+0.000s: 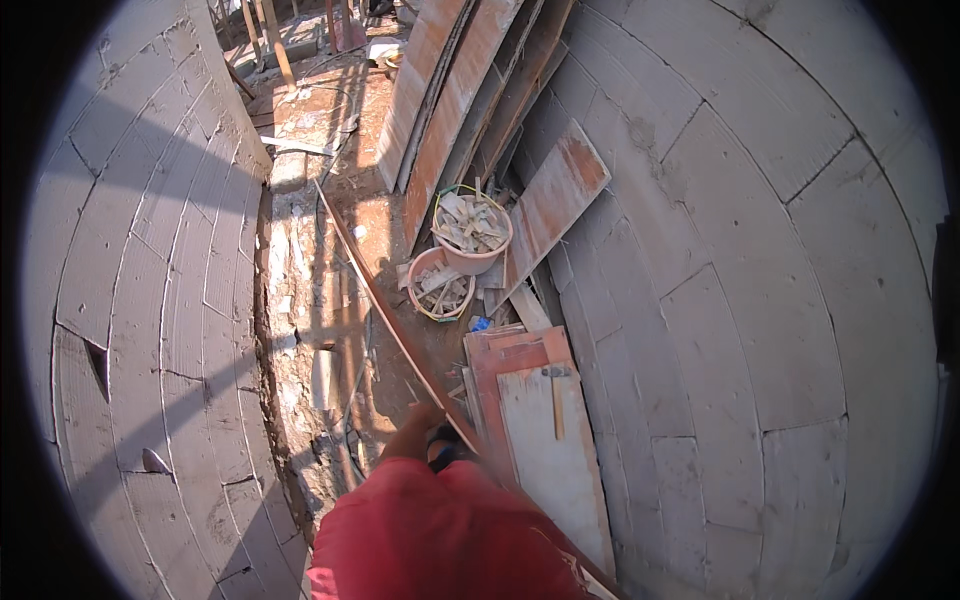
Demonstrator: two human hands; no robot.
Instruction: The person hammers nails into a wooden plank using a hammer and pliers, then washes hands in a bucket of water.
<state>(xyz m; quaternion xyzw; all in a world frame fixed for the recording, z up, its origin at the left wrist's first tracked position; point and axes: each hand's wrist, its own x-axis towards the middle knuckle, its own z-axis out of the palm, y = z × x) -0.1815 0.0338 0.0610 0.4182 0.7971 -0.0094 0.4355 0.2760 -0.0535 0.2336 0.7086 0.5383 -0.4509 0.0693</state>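
Note:
A long, narrow wooden board (382,307) runs diagonally from the upper left, past my body, towards the lower right. My left hand (426,415) is closed around its near left edge, close to a dark shoe (444,442). My right hand is out of view; my red clothing covers the lower middle. To the right of the board lies a stack of flat panels (517,345), with a pale panel (551,442) on top. A hammer with a wooden handle (558,405) rests on that panel.
Two buckets (475,259) (441,285) hold wood scraps. Tall formwork panels (465,97) lean by the right block wall (720,315); another board (559,202) leans near the buckets. A block wall (187,277) bounds the left. A cable (352,397) and rubble lie on the floor.

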